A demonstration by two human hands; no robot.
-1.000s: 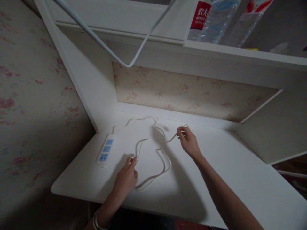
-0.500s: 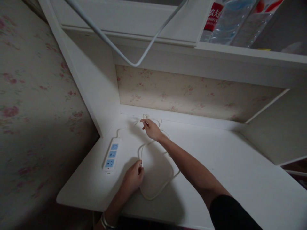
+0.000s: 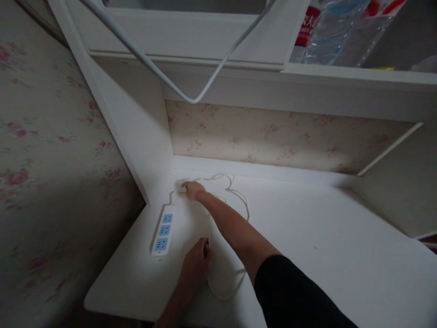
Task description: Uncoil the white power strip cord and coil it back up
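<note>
Right hand (image 3: 193, 190) reaches across to the back left corner of the desk (image 3: 324, 237), fingers closed on the white cord (image 3: 235, 193) near where it leaves the power strip (image 3: 163, 229). Left hand (image 3: 196, 266) rests nearer the front edge, pinching a loop of the same cord. The strip lies flat by the side panel, cord in loose loops behind and beside it. Judged step: gathering the slack. Bottles (image 3: 327, 32) stand on the upper shelf.
</note>
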